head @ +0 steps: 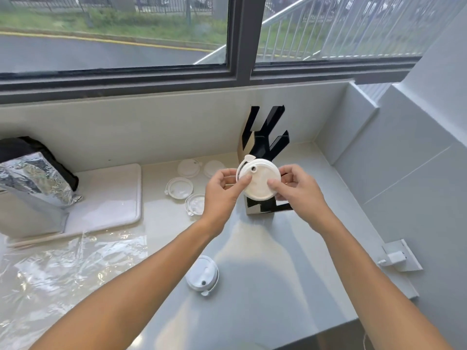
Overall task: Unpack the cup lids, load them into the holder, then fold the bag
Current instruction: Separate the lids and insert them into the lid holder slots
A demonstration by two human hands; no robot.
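Cup lid (pixel 258 180), round white plastic with a sip hole and hinged tab, sits pinched at opposite rims between the fingers of my left hand (pixel 222 190) and right hand (pixel 295 188), in front of the black slotted holder (pixel 265 137). Loose lids (pixel 180 187) and the crinkled clear bag (pixel 63 269) lie on the glossy bench (pixel 278 261).

We stand at a pale counter (pixel 278 261) lit by daylight. At twelve o'clock a dark-framed window (pixel 242 46) shows a road, grass and railings. At three o'clock rises a grey tiled wall (pixel 417 160), with a wall socket (pixel 398 256) low on it.
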